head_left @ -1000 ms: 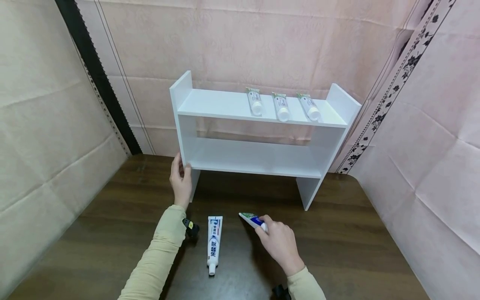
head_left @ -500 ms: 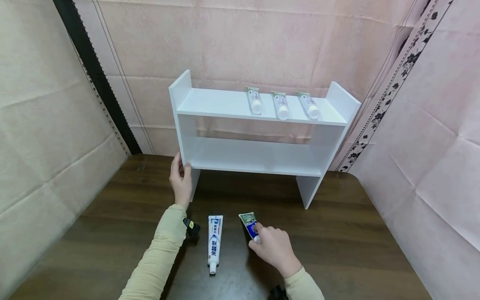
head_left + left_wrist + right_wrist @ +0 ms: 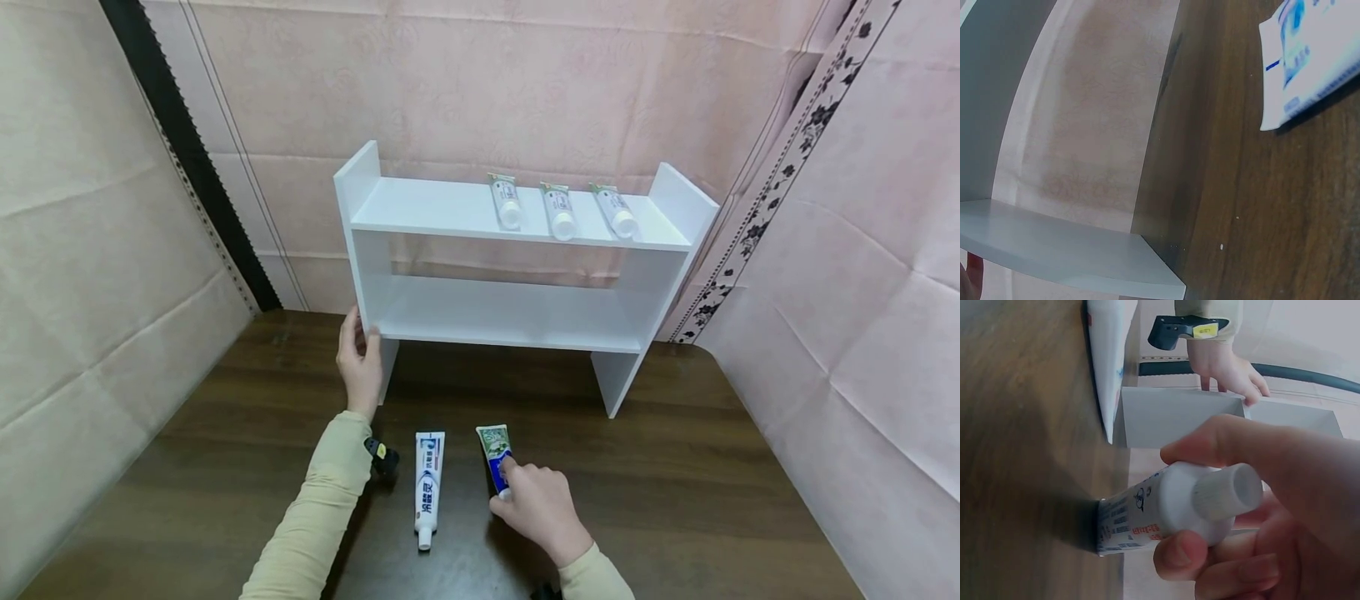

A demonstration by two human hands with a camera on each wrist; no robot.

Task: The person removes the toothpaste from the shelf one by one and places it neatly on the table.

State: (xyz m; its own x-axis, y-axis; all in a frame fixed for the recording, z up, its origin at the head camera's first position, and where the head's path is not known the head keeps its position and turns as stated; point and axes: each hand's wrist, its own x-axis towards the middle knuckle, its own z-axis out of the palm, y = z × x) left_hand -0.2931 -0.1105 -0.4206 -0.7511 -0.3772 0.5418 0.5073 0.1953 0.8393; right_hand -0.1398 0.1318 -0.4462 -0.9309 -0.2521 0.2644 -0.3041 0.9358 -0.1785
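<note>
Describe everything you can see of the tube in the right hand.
The tube looks like soft plastic, with a flat sealed end; one face is green there and blue nearer the cap, and the face seen from the right wrist is white with blue and red print. Its ribbed white cap is on. The right hand grips it near the cap. It tilts, cap end raised, flat end toward the white shelf unit; whether that end touches the tabletop is unclear.

Creased pinkish cloth (image 3: 480, 92) spanned the top of the frame. A black strip (image 3: 193, 154) slanted through the upper left, a floral border (image 3: 787, 170) through the upper right; a brown wood-grained table (image 3: 697, 500) stretched across the bottom.
</note>
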